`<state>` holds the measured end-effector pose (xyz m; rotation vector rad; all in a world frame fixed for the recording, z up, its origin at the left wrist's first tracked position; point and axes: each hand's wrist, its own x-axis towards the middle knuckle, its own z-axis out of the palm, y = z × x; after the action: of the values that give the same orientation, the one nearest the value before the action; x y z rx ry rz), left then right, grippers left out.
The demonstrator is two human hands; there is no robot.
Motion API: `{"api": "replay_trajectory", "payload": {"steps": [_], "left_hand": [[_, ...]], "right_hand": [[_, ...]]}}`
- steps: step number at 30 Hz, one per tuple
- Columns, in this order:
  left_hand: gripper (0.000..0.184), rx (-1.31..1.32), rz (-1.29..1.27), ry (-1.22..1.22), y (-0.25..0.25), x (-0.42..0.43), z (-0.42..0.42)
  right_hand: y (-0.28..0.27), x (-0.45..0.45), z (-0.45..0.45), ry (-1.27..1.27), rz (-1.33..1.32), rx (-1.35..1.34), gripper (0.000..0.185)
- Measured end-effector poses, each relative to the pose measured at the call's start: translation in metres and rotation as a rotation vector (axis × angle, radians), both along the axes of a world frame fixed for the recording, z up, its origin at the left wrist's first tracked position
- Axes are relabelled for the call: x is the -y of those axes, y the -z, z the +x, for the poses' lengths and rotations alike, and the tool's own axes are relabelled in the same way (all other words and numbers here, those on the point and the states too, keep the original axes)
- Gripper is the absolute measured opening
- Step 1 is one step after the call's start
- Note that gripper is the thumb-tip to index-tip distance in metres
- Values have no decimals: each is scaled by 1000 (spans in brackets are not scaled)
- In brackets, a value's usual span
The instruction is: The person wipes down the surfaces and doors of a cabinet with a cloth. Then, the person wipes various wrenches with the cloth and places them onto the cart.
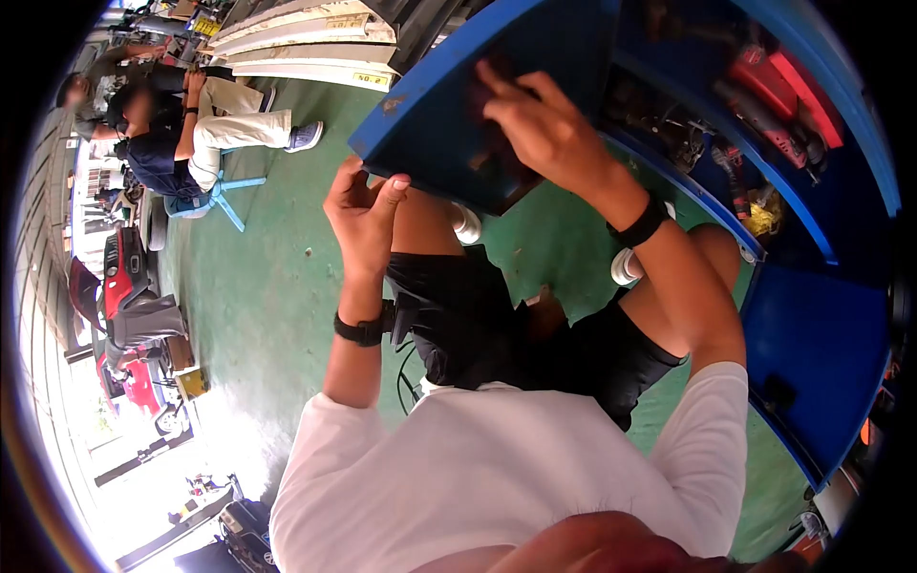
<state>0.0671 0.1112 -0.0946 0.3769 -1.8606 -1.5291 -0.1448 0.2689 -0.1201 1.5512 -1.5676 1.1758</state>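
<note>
Steadying the door (432, 129), left of the shelves (810, 212), seems best done with the left hand (361, 218) pinching its corner, while the right hand (546, 134), loosely spread at its face, should press only lightly.

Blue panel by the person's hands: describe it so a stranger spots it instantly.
Find the big blue cabinet holding tools at upper right. Left of it, at top centre, the blue panel slants, left hand at its left corner, right hand over its dark face. A brownish scuff and both hands distinguish it from the lower blue sheet at right.
</note>
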Motion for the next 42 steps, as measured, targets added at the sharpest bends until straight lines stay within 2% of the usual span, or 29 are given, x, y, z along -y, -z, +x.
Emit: {"api": "replay_trajectory", "payload": {"steps": [1,4,6,7,9,11,12,14,15,16,18,20,22,23,25,26,28,30,31,34,35,36,38,39,40,41,42], "left_hand": [[36,1,5,-10,0,0,-1],[34,50,-24,-15,-1,4,2],[32,29,-22,-41,-3,3,-7],[30,33,-28,-33,-6,2,-6],[31,55,-42,-11,-4,8,-2],[32,25,-19,7,-3,2,-2],[34,-11,1,32,-3,-1,-4],[36,14,5,31,-5,-12,-4],[37,155,-42,-5,-6,-15,-1],[42,388,-17,-95,-7,-20,1],[54,343,-194,-50,6,-20,0],[64,298,-405,-73,30,-16,1],[71,469,-396,-42,17,-28,2],[74,526,-394,-35,13,-33,3],[78,598,-278,-23,12,-39,4],[80,622,-237,-21,11,-41,4],[91,669,-218,36,10,-47,1],[103,624,-185,92,3,-59,-2],[111,564,-154,124,3,-68,0],[121,483,-66,223,25,-61,-4],[114,388,-42,255,29,-63,-5],[114,389,-36,263,36,-62,-4],[106,363,151,256,48,-59,0],[95,321,157,262,45,-59,-1],[95,322,165,269,43,-58,-1],[92,310,324,283,39,-54,-1],[89,301,483,297,36,-53,-2]], "right_hand": [[-3,-2,2,-68,56,-85,29],[1,-9,-24,-26,112,-186,28],[-3,-18,-46,39,90,-155,24],[-9,-25,-45,137,151,-25,40],[-1,-31,-50,226,212,103,59],[27,-27,-63,317,182,142,42],[26,-26,-59,311,176,140,42],[17,-21,-46,144,37,467,22],[17,-20,-48,111,-24,455,27],[8,-20,-42,141,-13,560,26],[9,-20,-41,90,43,875,27],[15,-14,-46,-37,-21,912,29],[6,-18,-37,-18,2,1346,29],[-2,-18,-33,-34,-3,1340,29],[-21,-22,-26,-162,9,1704,26],[-19,-22,-22,-166,11,1705,26],[-11,-22,-13,-302,194,1508,25],[-6,-17,7,-279,230,1230,34],[-5,-16,18,-357,219,1215,33],[-5,-17,48,-524,185,1192,31],[-2,-20,52,-638,230,1293,28],[-3,-20,54,-629,230,1298,28],[-7,-23,58,-885,272,1384,30],[-6,-28,49,-901,467,1309,41],[-7,-30,45,-892,469,1315,41],[-10,-30,42,-769,442,924,47],[-9,-31,42,-711,456,778,59]]}}
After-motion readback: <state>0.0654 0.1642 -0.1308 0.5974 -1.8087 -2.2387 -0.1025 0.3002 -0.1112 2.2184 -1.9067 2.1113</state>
